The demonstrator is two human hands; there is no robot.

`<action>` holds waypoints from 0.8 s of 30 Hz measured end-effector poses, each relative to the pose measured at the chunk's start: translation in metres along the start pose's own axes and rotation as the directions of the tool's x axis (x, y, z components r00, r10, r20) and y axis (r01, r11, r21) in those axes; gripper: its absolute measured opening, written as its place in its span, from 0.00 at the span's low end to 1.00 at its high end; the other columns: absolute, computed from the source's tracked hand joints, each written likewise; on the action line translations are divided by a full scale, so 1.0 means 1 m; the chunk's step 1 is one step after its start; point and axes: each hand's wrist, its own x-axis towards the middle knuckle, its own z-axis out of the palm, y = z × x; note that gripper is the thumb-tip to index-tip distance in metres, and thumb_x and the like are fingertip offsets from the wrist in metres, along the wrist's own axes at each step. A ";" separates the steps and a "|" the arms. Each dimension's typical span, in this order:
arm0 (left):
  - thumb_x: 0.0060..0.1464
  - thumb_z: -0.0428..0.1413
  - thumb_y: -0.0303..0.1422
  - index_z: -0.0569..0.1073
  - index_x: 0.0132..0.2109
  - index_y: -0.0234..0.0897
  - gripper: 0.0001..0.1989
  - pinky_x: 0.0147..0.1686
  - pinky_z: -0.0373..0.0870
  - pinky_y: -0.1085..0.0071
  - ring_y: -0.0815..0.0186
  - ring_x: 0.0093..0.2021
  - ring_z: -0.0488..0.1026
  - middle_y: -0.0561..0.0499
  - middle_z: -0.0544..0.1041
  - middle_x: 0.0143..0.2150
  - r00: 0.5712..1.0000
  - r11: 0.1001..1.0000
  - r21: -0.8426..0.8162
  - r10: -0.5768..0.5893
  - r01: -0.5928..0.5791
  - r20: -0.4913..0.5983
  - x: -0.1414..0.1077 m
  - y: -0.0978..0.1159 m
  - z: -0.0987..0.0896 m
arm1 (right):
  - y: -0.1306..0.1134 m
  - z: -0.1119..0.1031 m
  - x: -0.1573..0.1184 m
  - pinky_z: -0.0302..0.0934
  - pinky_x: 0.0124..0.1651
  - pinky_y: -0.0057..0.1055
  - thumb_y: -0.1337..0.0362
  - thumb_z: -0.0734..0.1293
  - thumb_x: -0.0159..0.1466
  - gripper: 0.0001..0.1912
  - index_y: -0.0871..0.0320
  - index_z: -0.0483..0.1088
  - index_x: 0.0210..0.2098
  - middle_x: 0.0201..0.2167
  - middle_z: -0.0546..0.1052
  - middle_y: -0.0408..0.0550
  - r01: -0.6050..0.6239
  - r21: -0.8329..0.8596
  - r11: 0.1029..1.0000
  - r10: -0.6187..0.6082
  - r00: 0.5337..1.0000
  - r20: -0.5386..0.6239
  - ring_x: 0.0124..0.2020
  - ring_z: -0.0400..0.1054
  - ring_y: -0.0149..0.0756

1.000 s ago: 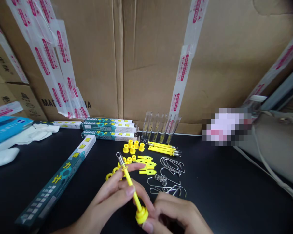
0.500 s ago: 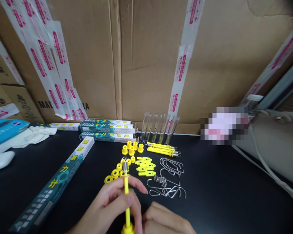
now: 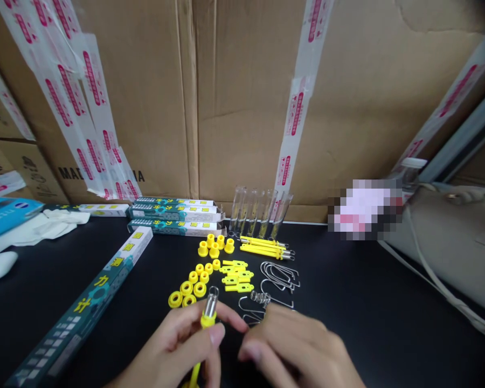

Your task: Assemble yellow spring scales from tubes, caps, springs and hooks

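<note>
My left hand [image 3: 186, 342] grips a yellow rod [image 3: 196, 372] with a metal spring [image 3: 211, 306] at its upper end, tilted toward the top right. Beside it, my right hand [image 3: 297, 345] is curled low over the table near the metal hooks [image 3: 277, 272]; its fingertips are partly hidden, and what they hold cannot be made out. Beyond the hands lie yellow rings [image 3: 186, 289], yellow caps [image 3: 214, 249], flat yellow pieces [image 3: 239, 288] and a small loose coil spring [image 3: 260, 297]. Yellow rods with springs [image 3: 262, 251] rest behind the hooks.
Several clear tubes [image 3: 253, 213] stand before the cardboard wall [image 3: 242, 108]. Printed boxes [image 3: 173, 210] are stacked at their left, and a long box [image 3: 92, 293] slants across the left. White tissue [image 3: 48, 226] lies far left; a grey bag [image 3: 456, 237] sits right.
The yellow rod has tilted and its spring end has dropped toward me. My right hand has moved up and right, now covering part of the hooks. The view has shifted slightly.
</note>
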 end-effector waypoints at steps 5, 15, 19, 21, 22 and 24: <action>0.63 0.48 0.58 0.75 0.39 0.33 0.30 0.16 0.51 0.78 0.75 0.10 0.52 0.59 0.63 0.10 0.998 0.999 0.020 -0.042 0.043 -0.042 0.000 0.000 -0.002 | 0.019 -0.011 0.014 0.66 0.34 0.31 0.70 0.65 0.69 0.06 0.58 0.75 0.42 0.30 0.77 0.45 -0.149 -0.098 0.984 0.133 0.979 -0.153 0.29 0.70 0.36; 0.59 0.51 0.60 0.68 0.37 0.39 0.27 0.12 0.42 0.82 0.78 0.10 0.45 0.64 0.59 0.10 0.996 0.994 0.074 -0.077 0.081 -0.052 -0.003 0.013 0.007 | 0.029 0.014 0.033 0.59 0.36 0.44 0.66 0.69 0.67 0.04 0.59 0.77 0.37 0.37 0.79 0.50 0.130 -0.637 0.760 -0.167 0.986 0.002 0.36 0.64 0.48; 0.61 0.51 0.57 0.72 0.40 0.37 0.25 0.11 0.43 0.81 0.77 0.10 0.51 0.61 0.66 0.14 0.992 0.970 0.211 -0.114 0.122 -0.051 -0.003 0.010 0.006 | 0.028 0.017 0.035 0.57 0.34 0.43 0.70 0.70 0.66 0.05 0.60 0.76 0.32 0.37 0.80 0.50 0.165 -0.641 0.749 -0.197 0.980 0.022 0.36 0.65 0.48; 0.63 0.49 0.55 0.72 0.42 0.37 0.24 0.12 0.44 0.81 0.77 0.11 0.51 0.60 0.67 0.15 0.992 0.964 0.239 -0.109 0.120 -0.055 -0.003 0.009 0.005 | 0.027 0.017 0.035 0.59 0.34 0.44 0.72 0.69 0.66 0.06 0.61 0.75 0.32 0.37 0.80 0.52 0.168 -0.628 0.760 -0.199 0.980 0.021 0.36 0.65 0.48; 0.64 0.49 0.54 0.73 0.42 0.36 0.24 0.12 0.45 0.81 0.77 0.11 0.51 0.60 0.67 0.15 0.993 0.965 0.239 -0.100 0.110 -0.055 -0.003 0.008 0.004 | 0.026 0.016 0.035 0.60 0.34 0.44 0.72 0.68 0.67 0.06 0.62 0.75 0.33 0.37 0.80 0.53 0.167 -0.617 0.769 -0.200 0.980 0.017 0.35 0.66 0.48; 0.64 0.50 0.53 0.73 0.42 0.36 0.23 0.13 0.46 0.81 0.77 0.12 0.51 0.60 0.67 0.16 0.995 0.966 0.242 -0.076 0.088 -0.062 -0.002 0.007 0.003 | 0.025 0.014 0.034 0.63 0.35 0.42 0.72 0.66 0.69 0.06 0.63 0.73 0.35 0.36 0.80 0.53 0.162 -0.585 0.795 -0.200 0.980 0.000 0.35 0.67 0.45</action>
